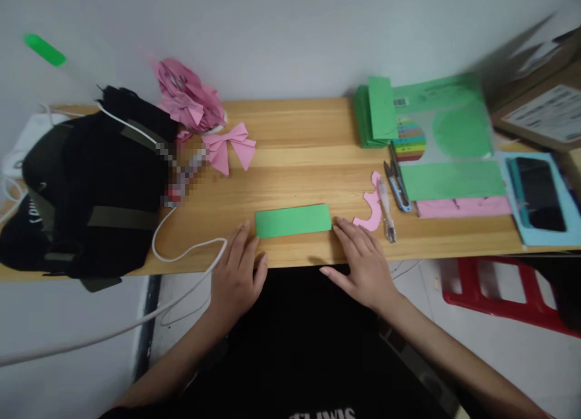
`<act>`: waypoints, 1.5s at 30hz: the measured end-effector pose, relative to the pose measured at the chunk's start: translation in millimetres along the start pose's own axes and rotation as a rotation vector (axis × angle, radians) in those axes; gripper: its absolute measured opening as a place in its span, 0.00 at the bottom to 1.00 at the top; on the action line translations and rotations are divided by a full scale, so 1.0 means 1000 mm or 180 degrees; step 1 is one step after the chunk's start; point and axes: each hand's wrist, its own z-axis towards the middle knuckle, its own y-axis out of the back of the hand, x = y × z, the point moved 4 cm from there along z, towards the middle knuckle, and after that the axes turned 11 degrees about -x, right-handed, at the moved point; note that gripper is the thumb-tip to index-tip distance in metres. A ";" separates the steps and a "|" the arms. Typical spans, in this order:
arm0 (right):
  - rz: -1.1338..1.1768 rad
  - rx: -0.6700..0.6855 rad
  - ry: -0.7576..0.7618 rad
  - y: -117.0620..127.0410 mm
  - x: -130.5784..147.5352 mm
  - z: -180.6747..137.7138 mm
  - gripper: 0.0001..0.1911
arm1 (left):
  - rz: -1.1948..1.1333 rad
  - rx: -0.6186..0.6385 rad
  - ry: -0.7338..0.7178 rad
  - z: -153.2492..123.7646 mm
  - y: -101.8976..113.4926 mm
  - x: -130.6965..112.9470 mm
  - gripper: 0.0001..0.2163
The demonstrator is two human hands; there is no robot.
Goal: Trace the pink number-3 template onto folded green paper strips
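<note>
A folded green paper strip (293, 221) lies flat on the wooden table near its front edge. My left hand (238, 270) rests beside the strip's left end, fingers stretched out and holding nothing. At the other end, my right hand (361, 258) lies with its fingers extended and thumb apart, the fingertips close to the strip's corner; whether they touch it I cannot tell. Just past my right fingers are a curvy pink paper cutout (373, 210) and a clear pen (386, 210). Small blue-handled thread snips (397, 186) lie further right.
A black bag (100, 189) stands at left, with a white cable (190, 247) crossing the table edge. Behind are a pink paper bow (230, 146) and crumpled pink paper (190, 95). Folded green papers (374, 113), a paper pack (458, 134), a phone (540, 192) and a cardboard box (540, 92) occupy the right.
</note>
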 end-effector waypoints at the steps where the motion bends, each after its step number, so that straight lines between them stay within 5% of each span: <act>1: 0.0099 -0.0024 0.0030 -0.001 0.000 0.004 0.44 | -0.0006 0.0001 0.0052 0.003 -0.003 -0.004 0.17; 7: 0.0066 0.0234 0.0217 -0.026 0.006 0.022 0.45 | -0.0240 0.0577 -0.0134 0.036 -0.044 -0.042 0.22; 12: 0.0254 0.0323 0.0058 -0.025 0.001 0.035 0.43 | -0.0118 0.0959 -0.0303 0.055 -0.057 -0.041 0.22; 21: 0.1837 -0.0336 -0.1324 -0.001 -0.059 0.071 0.21 | -0.0922 0.1090 -0.0476 0.081 -0.057 -0.014 0.15; 28: 0.3180 -0.0075 -0.1713 -0.001 -0.051 0.086 0.19 | -0.2107 0.0619 0.1113 0.117 -0.032 0.009 0.18; 31: 0.3620 0.0099 -0.1800 -0.003 -0.029 0.095 0.20 | -0.2789 0.0526 0.2025 0.116 -0.044 0.006 0.22; 35: 0.3584 -0.0253 -0.2264 -0.012 -0.014 0.102 0.18 | -0.3726 0.0626 0.3043 0.105 -0.066 -0.010 0.26; 45: 0.3329 -0.0668 -0.2648 -0.018 -0.009 0.088 0.23 | -0.5349 0.1129 0.4131 0.087 -0.066 -0.048 0.29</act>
